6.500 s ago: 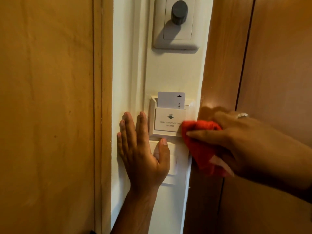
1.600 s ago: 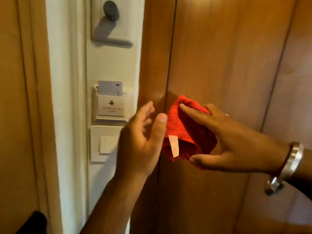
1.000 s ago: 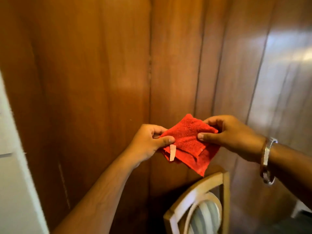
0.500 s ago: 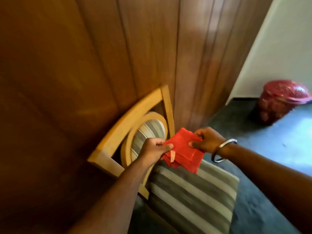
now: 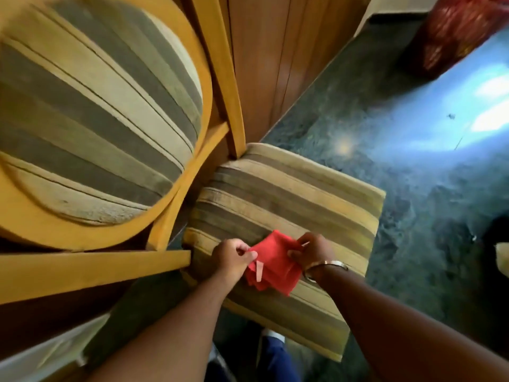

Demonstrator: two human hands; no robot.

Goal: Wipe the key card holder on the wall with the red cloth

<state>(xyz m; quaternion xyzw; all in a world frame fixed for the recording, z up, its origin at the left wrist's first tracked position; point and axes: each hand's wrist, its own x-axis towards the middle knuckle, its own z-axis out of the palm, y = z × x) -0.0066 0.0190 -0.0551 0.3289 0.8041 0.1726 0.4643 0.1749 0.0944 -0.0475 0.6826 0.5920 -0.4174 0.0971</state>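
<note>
The red cloth (image 5: pixel 274 261), folded with a pale tag hanging from its left edge, is held low over the striped chair seat (image 5: pixel 289 199). My left hand (image 5: pixel 231 256) pinches the cloth's left edge. My right hand (image 5: pixel 312 250), with a metal bangle on the wrist, grips the right edge. The key card holder and the wall it hangs on are out of view.
A wooden chair with a striped oval backrest (image 5: pixel 91 111) fills the left. Brown wood panelling (image 5: pixel 264 56) stands behind it. Dark green floor (image 5: pixel 413 161) spreads to the right, with a red bin (image 5: pixel 454 31) at the top right. A blue shoe (image 5: pixel 275 354) shows below.
My view swung from the wall down to the chair. Both hands carried the cloth away from the card holder and lowered it to just above the seat.
</note>
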